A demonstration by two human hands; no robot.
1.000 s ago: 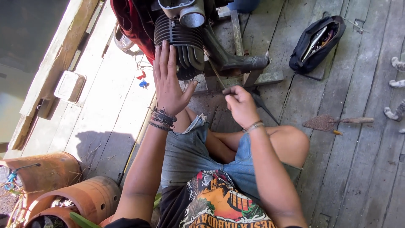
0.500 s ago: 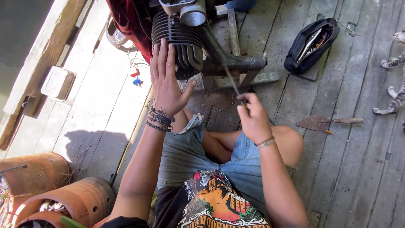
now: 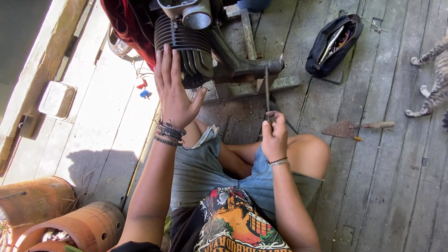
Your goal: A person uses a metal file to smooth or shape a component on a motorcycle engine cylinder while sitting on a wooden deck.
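While my left hand (image 3: 173, 93) lies flat on the finned engine cylinder (image 3: 183, 44), my right hand (image 3: 274, 135) pinches a thin rod (image 3: 267, 91), engine work barely begun, I judge.

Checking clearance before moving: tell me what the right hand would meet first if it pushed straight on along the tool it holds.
The right hand points its thin tool up at the dark engine arm; that comes first, though depth is unclear.

Engine (image 3: 186, 42) top and striped cat (image 3: 434, 79) beyond the frame edges; pouch (image 3: 333, 46) contents indistinct.
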